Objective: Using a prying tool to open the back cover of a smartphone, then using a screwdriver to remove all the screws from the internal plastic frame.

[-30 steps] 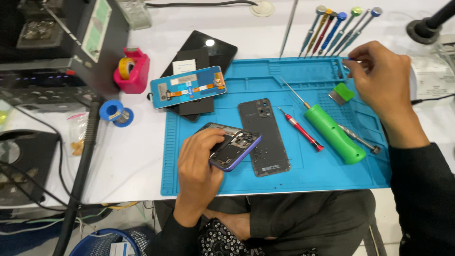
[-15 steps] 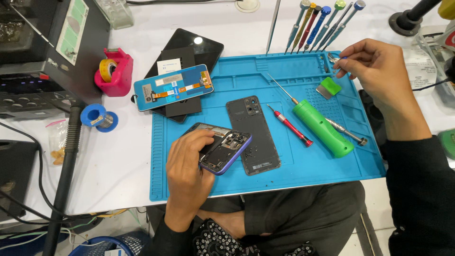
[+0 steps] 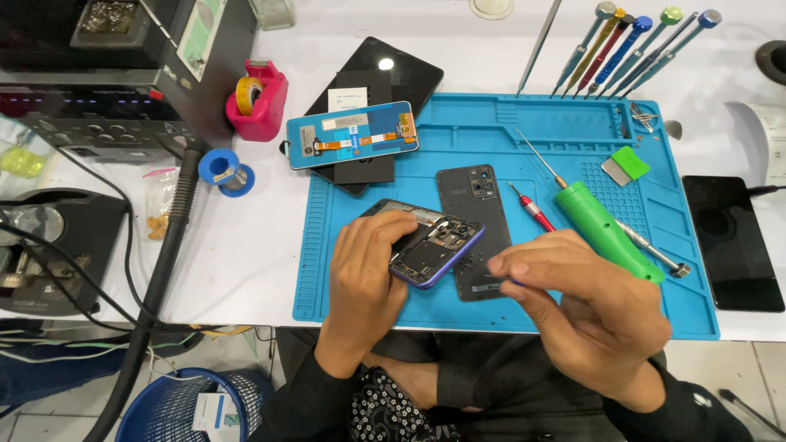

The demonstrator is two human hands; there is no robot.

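Observation:
My left hand [image 3: 368,274] grips an opened phone with a purple frame [image 3: 438,245], tilted up off the blue work mat [image 3: 565,131], its inner boards showing. My right hand [image 3: 585,307] hovers just right of the phone, thumb and forefinger pinched together at its lower right corner. A sliver of blue shows under the thumb; what the fingers pinch is hidden. A dark back cover [image 3: 475,205] lies flat on the mat under and behind the phone.
On the mat lie a green powered screwdriver [image 3: 602,229], a small red screwdriver [image 3: 532,209] and a green scraper [image 3: 626,164]. A blue-backed display module [image 3: 352,135], a pink tape dispenser [image 3: 258,98], a solder spool [image 3: 221,172], several screwdrivers [image 3: 630,45] and a black phone [image 3: 733,241] surround it.
My right hand has come from the mat's far right corner down to the phone, fingers pinched. My left hand keeps hold of the phone.

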